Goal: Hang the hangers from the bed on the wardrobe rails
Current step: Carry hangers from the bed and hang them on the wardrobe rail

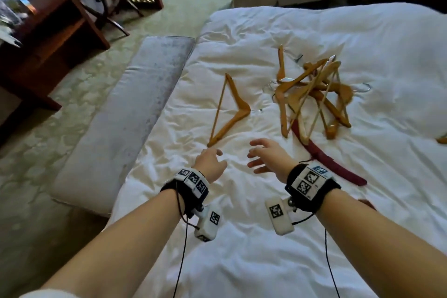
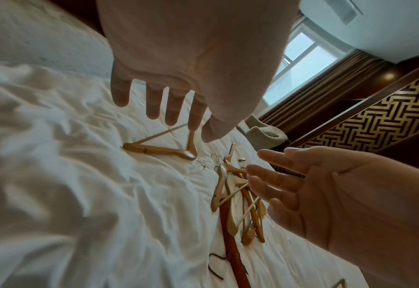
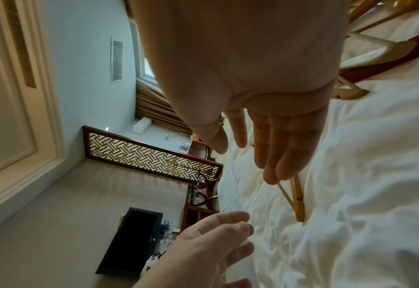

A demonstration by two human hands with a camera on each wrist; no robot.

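Hands out ahead of me over the white bed [image 1: 242, 237], both empty. My left hand [image 1: 210, 165] hangs with its fingers [image 2: 154, 105] straight and slightly spread, just short of the near tip of a single wooden hanger [image 1: 229, 109] that lies flat on the duvet, apart from the rest. My right hand [image 1: 268, 156] is beside it, palm turned inward, fingers [image 3: 272, 148] relaxed and parted, touching nothing. To my right sits a tangled pile of wooden hangers [image 1: 314, 97], with a dark red hanger [image 1: 324, 157] poking out from under it toward me. A grey padded bench [image 1: 125, 116] runs along the left edge of the bed. I can't see the wardrobe rails from any view.
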